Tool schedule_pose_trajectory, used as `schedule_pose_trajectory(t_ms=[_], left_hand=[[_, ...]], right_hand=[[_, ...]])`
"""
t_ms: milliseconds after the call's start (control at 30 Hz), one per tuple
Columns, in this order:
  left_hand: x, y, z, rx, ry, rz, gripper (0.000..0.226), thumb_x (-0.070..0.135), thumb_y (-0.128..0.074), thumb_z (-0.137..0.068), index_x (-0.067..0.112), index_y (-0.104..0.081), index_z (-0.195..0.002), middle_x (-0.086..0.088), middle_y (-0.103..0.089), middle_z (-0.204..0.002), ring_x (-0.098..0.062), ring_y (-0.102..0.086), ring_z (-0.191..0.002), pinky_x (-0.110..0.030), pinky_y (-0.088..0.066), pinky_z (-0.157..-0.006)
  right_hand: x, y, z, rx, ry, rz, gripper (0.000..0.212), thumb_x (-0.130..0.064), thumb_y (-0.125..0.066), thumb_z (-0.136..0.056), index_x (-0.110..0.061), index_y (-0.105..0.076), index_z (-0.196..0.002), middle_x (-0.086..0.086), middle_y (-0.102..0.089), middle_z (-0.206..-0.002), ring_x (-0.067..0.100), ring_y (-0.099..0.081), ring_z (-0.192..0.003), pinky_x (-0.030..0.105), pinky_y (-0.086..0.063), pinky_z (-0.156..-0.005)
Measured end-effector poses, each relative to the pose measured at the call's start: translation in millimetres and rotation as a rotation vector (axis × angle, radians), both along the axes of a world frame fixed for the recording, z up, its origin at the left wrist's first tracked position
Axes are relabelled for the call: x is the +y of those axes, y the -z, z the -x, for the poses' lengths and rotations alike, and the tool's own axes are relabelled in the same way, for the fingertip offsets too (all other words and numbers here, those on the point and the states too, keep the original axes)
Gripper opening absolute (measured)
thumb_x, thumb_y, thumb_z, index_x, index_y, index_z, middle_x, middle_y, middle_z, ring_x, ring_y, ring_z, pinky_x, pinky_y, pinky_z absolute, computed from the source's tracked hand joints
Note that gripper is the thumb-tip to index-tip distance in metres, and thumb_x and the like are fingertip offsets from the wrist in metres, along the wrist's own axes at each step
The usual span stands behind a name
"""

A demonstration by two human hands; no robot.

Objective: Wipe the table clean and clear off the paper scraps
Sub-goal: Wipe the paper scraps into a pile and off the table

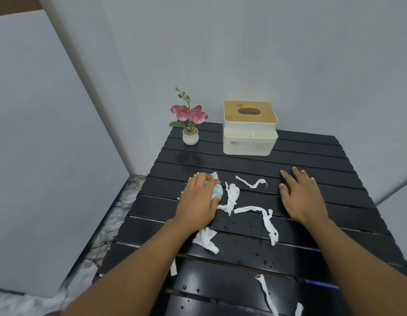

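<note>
On the black slatted table (312, 160) lie several white paper scraps: a twisted strip (251, 183) in the middle, a long curled strip (264, 218), a crumpled piece (207, 241) under my left forearm, and strips (266, 293) near the front edge. My left hand (198, 201) presses a light blue cloth (216, 189) onto the table, touching a scrap (232, 198). My right hand (300, 195) rests flat on the table, fingers spread, holding nothing. Water droplets dot the near slats.
A small pink orchid in a white pot (190, 135) stands at the back left corner. A white tissue box with a wooden lid (250, 128) stands at the back middle. Grey walls close behind and left; marbled floor (107, 236) lies left of the table.
</note>
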State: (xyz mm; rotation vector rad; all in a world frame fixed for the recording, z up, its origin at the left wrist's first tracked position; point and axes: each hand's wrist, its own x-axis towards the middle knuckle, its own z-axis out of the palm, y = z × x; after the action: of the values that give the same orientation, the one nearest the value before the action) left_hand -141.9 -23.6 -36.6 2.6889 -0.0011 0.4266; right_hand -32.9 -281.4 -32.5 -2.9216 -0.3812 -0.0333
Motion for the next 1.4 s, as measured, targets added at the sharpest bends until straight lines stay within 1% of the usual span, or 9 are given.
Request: schedule_pose_trajectory(t_ms=[133, 333, 533, 633, 767, 867, 1133, 1267, 1400], left_hand=[[21.7, -8.8, 6.6, 0.035, 0.019, 0.077, 0.038, 0.03, -0.058, -0.09, 0.02, -0.052, -0.126, 0.002, -0.046, -0.126, -0.016, -0.042, -0.114, -0.035, -0.046, -0.09], [85.5, -13.4, 45.0, 0.01, -0.233, 0.041, 0.039, 0.027, -0.062, -0.088, 0.015, -0.058, -0.124, -0.007, -0.052, -0.125, -0.024, -0.049, -0.109, -0.035, -0.04, -0.092], [68.5, -6.8, 60.0, 0.026, -0.206, 0.048, 0.04, 0.027, -0.06, -0.087, 0.012, -0.058, -0.125, -0.008, -0.05, -0.124, -0.026, -0.046, -0.113, -0.039, -0.044, -0.091], [42.5, -5.9, 60.5, 0.064, -0.15, 0.061, 0.042, 0.028, -0.059, -0.088, 0.016, -0.054, -0.127, -0.006, -0.046, -0.126, -0.025, -0.041, -0.117, -0.039, -0.044, -0.09], [-12.1, -12.3, 51.6, 0.131, 0.07, 0.117, 0.041, 0.028, -0.058, -0.088, 0.018, -0.054, -0.127, -0.005, -0.045, -0.126, -0.024, -0.04, -0.117, -0.04, -0.041, -0.096], [-13.6, -18.5, 54.4, 0.178, 0.218, 0.184, 0.038, 0.023, -0.058, -0.09, 0.016, -0.054, -0.127, -0.004, -0.046, -0.127, -0.021, -0.041, -0.119, -0.032, -0.035, -0.101], [81.2, -21.5, 126.3, 0.072, -0.222, 0.08, 0.038, 0.025, -0.062, -0.088, 0.015, -0.059, -0.124, -0.006, -0.052, -0.124, -0.024, -0.049, -0.112, -0.034, -0.04, -0.095], [60.4, -0.5, 140.6, 0.021, -0.301, 0.008, 0.04, 0.029, -0.054, -0.085, 0.015, -0.058, -0.122, -0.009, -0.05, -0.123, -0.029, -0.047, -0.113, -0.044, -0.045, -0.092], [11.5, 0.6, 117.9, 0.052, -0.371, -0.004, 0.037, 0.026, -0.054, -0.089, 0.012, -0.055, -0.123, -0.015, -0.047, -0.122, -0.033, -0.041, -0.112, -0.042, -0.032, -0.1]], right_hand=[[-4.5, -3.1, 10.3, 0.029, -0.026, -0.016, 0.052, -0.04, -0.036, -0.098, -0.02, -0.033, -0.146, 0.01, -0.024, -0.157, 0.027, -0.016, -0.145, 0.043, -0.01, -0.119], [-11.9, -7.1, 60.6, 0.074, -0.063, -0.08, 0.056, -0.042, -0.041, -0.097, -0.02, -0.031, -0.147, 0.003, -0.019, -0.159, 0.021, -0.009, -0.147, 0.039, -0.003, -0.119], [-24.2, -5.2, 131.9, 0.063, -0.157, -0.07, 0.057, -0.044, -0.042, -0.095, -0.022, -0.031, -0.147, -0.002, -0.018, -0.159, 0.018, -0.011, -0.147, 0.039, -0.003, -0.12], [-19.6, -3.2, 140.3, 0.028, -0.146, -0.035, 0.06, -0.045, -0.034, -0.092, -0.019, -0.033, -0.146, 0.001, -0.022, -0.158, 0.021, -0.015, -0.146, 0.041, -0.007, -0.12], [-15.7, -5.7, 137.4, 0.021, -0.126, -0.038, 0.055, -0.034, -0.047, -0.092, -0.018, -0.037, -0.144, 0.002, -0.027, -0.156, 0.022, -0.019, -0.145, 0.044, -0.01, -0.119], [-16.2, -7.5, 139.7, 0.028, -0.116, -0.032, 0.058, -0.04, -0.037, -0.09, -0.019, -0.038, -0.143, 0.001, -0.028, -0.156, 0.021, -0.019, -0.145, 0.043, -0.01, -0.119], [-13.5, -4.9, 141.0, -0.014, -0.113, -0.01, 0.066, -0.045, -0.028, -0.083, -0.017, -0.039, -0.142, 0.003, -0.031, -0.154, 0.023, -0.022, -0.144, 0.043, -0.011, -0.119], [-13.4, -3.7, 140.9, -0.02, -0.114, -0.017, 0.058, -0.04, -0.036, -0.089, -0.017, -0.038, -0.142, 0.004, -0.03, -0.155, 0.023, -0.021, -0.144, 0.044, -0.011, -0.119], [-13.5, -3.0, 140.5, -0.015, -0.117, -0.021, 0.054, -0.033, -0.047, -0.092, -0.017, -0.038, -0.143, 0.004, -0.03, -0.155, 0.023, -0.02, -0.144, 0.044, -0.011, -0.119]])
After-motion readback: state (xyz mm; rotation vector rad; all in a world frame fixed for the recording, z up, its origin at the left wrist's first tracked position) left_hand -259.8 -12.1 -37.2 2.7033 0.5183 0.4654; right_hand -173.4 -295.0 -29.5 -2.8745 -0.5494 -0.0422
